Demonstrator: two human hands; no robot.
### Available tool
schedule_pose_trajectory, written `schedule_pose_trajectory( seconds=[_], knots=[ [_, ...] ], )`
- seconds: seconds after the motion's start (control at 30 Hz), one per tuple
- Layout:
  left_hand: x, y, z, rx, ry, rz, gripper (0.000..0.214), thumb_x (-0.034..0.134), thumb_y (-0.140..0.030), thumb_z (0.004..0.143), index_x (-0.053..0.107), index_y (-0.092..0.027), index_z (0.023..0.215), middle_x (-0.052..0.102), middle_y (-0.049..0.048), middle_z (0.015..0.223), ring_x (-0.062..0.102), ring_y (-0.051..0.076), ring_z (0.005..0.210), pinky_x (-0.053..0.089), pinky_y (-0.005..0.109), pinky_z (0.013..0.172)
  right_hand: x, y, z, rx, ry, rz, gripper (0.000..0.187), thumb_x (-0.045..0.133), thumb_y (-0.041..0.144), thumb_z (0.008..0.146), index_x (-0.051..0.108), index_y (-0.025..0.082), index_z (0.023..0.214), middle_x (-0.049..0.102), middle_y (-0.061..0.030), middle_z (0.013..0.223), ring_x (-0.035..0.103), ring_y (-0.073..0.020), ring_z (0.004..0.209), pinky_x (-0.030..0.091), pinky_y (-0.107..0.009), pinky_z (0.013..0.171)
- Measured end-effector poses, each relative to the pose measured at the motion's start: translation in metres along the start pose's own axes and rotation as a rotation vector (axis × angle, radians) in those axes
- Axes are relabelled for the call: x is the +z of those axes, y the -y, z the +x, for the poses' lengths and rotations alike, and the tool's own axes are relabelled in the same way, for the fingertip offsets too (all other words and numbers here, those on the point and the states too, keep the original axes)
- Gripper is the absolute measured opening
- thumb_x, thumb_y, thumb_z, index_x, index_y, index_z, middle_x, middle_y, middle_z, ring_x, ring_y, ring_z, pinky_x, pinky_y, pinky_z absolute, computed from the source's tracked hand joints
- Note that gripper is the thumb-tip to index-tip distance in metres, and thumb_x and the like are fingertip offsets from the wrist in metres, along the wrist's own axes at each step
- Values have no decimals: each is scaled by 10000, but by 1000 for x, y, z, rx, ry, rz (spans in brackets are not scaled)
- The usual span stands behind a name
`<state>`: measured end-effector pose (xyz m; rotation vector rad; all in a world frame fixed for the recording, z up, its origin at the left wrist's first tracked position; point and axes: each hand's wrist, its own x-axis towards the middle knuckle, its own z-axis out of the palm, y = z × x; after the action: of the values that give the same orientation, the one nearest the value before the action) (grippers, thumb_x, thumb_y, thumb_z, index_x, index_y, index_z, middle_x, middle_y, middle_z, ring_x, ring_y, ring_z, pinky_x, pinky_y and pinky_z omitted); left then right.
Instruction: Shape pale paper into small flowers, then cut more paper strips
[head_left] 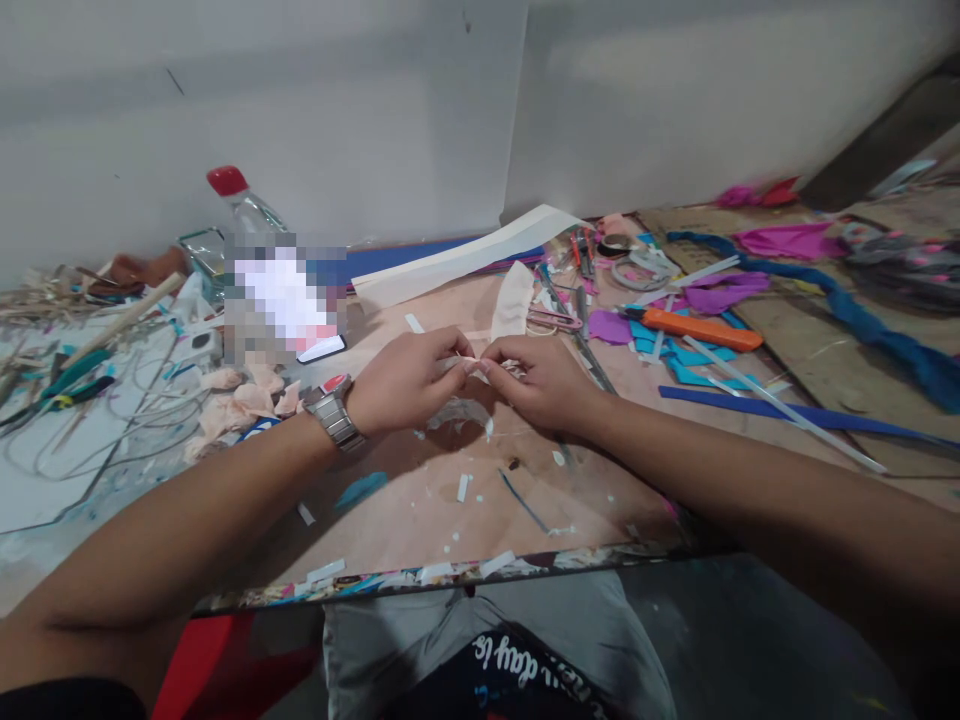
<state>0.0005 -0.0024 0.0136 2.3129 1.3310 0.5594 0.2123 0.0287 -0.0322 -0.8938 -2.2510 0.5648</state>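
Observation:
My left hand [405,382], with a metal watch [341,418] on its wrist, is closed, thumb and fingertips pinched together. Close against it, my right hand [541,382] pinches too. Between the fingertips of both hands is a small pale peach, paper-like piece [474,364], mostly hidden by the fingers. Just behind my right hand lies a cream curved piece [512,300] with a ruffled edge. Beneath the hands, the wooden tabletop [427,510] carries whitish smears and small white scraps.
Crumpled peach pieces [232,410], a lit phone [281,300] and a red-capped bottle [255,212] are on the left, with pliers [75,380] beyond. A long cream strip [465,255] lies behind. Rightward are an orange cutter [701,328], tape rolls and coloured paper scraps.

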Motion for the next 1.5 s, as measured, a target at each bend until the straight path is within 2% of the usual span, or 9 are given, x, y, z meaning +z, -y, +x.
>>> schedule_pose_trajectory(
  seconds=[0.2,0.43,0.63,0.77,1.03,1.17,1.27,1.37,1.5],
  knots=[
    [-2,-1,1,-1,6,-9,238,542,-336,982,707,-166,967,768,67,911,665,181,782,449,284,714,3,-1,0,17,12,36,297,564,387,996,741,167,901,757,-41,828,661,-169,751,421,-268,693],
    [-3,4,2,-2,52,-102,312,493,-359,1007,706,-163,890,751,41,826,638,159,725,433,267,672,2,-1,-1,-46,-4,-12,222,579,314,975,735,178,893,767,-46,838,681,-181,777,434,-278,717],
    [-2,3,2,3,43,-49,252,550,-329,970,719,-168,874,747,36,810,607,141,672,400,259,644,1,0,0,-36,-18,-1,185,613,323,955,719,183,896,762,-45,847,670,-179,769,436,-278,712],
    [0,2,2,30,41,-1,293,550,-373,994,721,-175,862,740,32,769,608,140,660,389,260,647,2,-1,-1,-27,-15,-11,190,602,321,948,705,180,873,747,-37,818,650,-171,740,423,-276,699],
    [3,2,2,51,17,103,275,542,-347,1013,737,-203,885,726,11,711,610,142,644,354,264,629,1,0,-2,-4,-34,18,152,596,290,906,690,183,855,738,-27,793,637,-166,709,417,-270,675],
    [0,3,2,75,54,7,336,512,-408,1024,728,-179,908,758,37,797,632,142,679,393,263,648,0,0,-1,-21,-49,-12,173,595,318,919,677,189,837,731,-28,775,633,-169,707,410,-276,676],
    [-1,5,2,34,112,-118,346,469,-373,1034,703,-165,886,767,37,828,647,128,673,426,252,652,0,-1,-2,-32,-58,-38,157,589,297,922,682,192,852,740,-32,794,640,-173,726,417,-283,698],
    [-2,7,3,-12,149,-168,344,494,-382,1020,697,-160,854,755,30,778,637,118,624,442,251,637,1,-1,-2,-43,-45,-41,147,591,279,924,697,190,873,751,-39,821,650,-177,746,424,-286,713],
    [-2,8,3,-43,182,-233,358,484,-394,1021,709,-155,877,773,46,823,665,121,651,465,246,636,1,-1,-1,-87,-19,-44,137,602,259,911,713,184,887,758,-46,832,663,-185,769,435,-292,730]
  ],
)
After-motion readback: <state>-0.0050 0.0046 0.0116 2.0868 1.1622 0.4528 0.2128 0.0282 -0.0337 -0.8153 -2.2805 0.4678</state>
